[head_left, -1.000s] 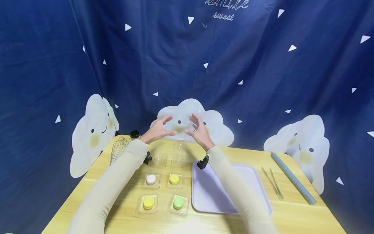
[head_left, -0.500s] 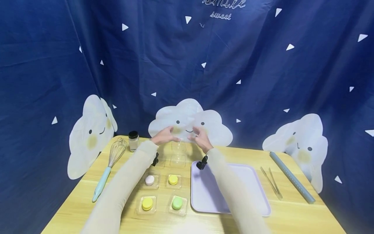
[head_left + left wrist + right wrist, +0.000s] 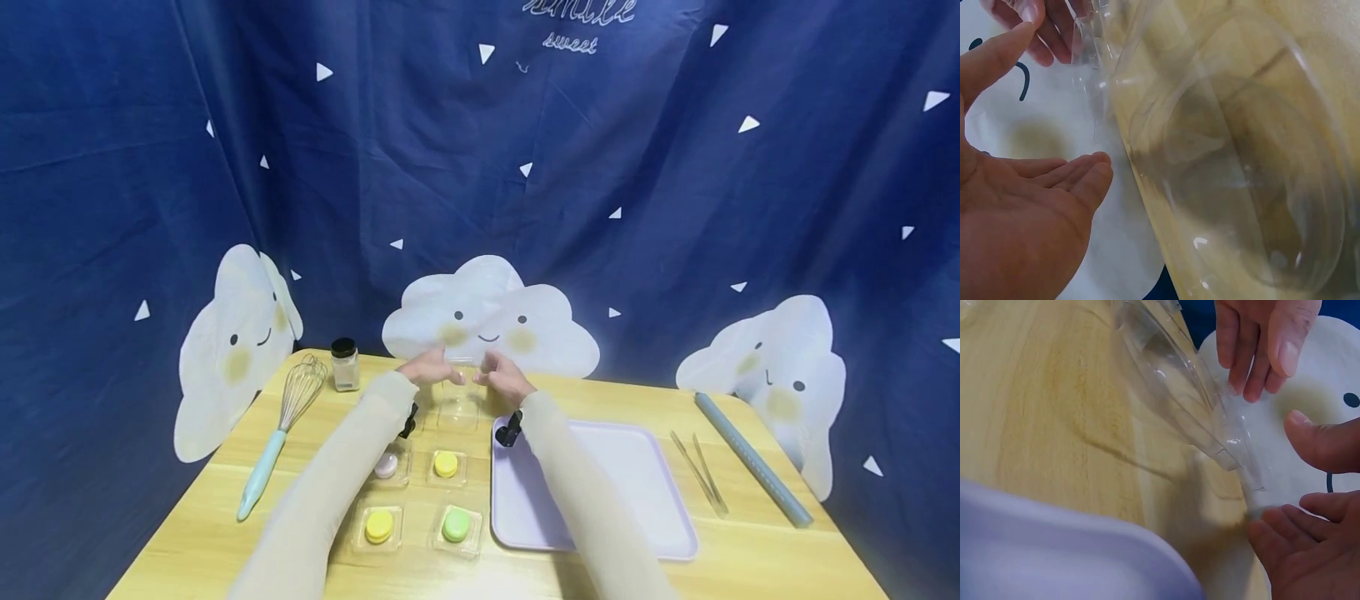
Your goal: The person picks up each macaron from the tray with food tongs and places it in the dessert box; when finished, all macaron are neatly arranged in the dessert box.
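At the far edge of the table stands a clear plastic box (image 3: 457, 410) with its hinged lid raised; the right wrist view shows it from the side (image 3: 1166, 387). My left hand (image 3: 429, 367) is just left of the raised lid, fingers extended and thumb apart. Across from it, my right hand (image 3: 507, 377) is on the lid's right side with loosely bent fingers. Neither hand visibly grips the plastic; the left wrist view shows a gap between my left hand (image 3: 1029, 212) and the box. Another clear box beside it is mostly hidden by my left wrist.
Nearer me, several clear trays hold macarons: a green one (image 3: 456, 525), yellow ones (image 3: 446, 464) and a pale one (image 3: 386, 465). A lilac tray (image 3: 637, 483) lies right, then tweezers (image 3: 699, 472) and a blue-grey rod (image 3: 753, 460). Left are a whisk (image 3: 279, 433) and a jar (image 3: 345, 367).
Both hands have come down from above the back edge to either side of the raised lid. The left arm has shifted right, uncovering the whisk and jar and partly covering the pale macaron.
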The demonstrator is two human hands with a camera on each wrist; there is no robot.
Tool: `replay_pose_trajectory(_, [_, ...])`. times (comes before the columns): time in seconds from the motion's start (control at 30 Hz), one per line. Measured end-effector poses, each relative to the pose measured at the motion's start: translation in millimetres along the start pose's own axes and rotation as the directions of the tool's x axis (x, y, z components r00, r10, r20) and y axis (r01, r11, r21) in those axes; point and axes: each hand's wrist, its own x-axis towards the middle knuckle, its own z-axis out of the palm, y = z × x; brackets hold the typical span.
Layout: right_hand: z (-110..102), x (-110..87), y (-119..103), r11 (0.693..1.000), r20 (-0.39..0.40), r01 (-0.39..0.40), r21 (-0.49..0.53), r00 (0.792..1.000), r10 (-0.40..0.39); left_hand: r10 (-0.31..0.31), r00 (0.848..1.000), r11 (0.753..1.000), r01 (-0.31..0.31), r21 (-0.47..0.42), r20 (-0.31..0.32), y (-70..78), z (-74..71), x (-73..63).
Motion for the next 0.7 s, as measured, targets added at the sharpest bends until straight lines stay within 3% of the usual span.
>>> replay_pose_trajectory(0.13, [3.9,1.0,-0.8,0.999,0.008,0.012,-0.030,1.000,-0.012,-0.071,0.997,0.995,0.072,0.073,-0.014,-0.3,1.2,-1.7])
replay_pose_trajectory(0.27, [5.6,3.0,0.9,1.000,0.016,-0.011,0.006,1.000,0.011,-0.095,0.995,0.993,0.096,0.065,-0.006,-0.4,3.6,-1.0])
replay_pose_trajectory(0.6, [7.9,12.6,6.4,0.989,0.075,-0.015,0.144,0.997,0.004,-0.102,0.995,0.992,0.102,0.070,0.004,3.1,6.3,-1.0])
replay_pose_trajectory(0.7, [6.6,12.5,6.4,0.991,0.070,-0.010,0.135,0.998,0.001,-0.092,0.996,0.994,0.091,0.064,0.004,4.1,6.1,-0.4])
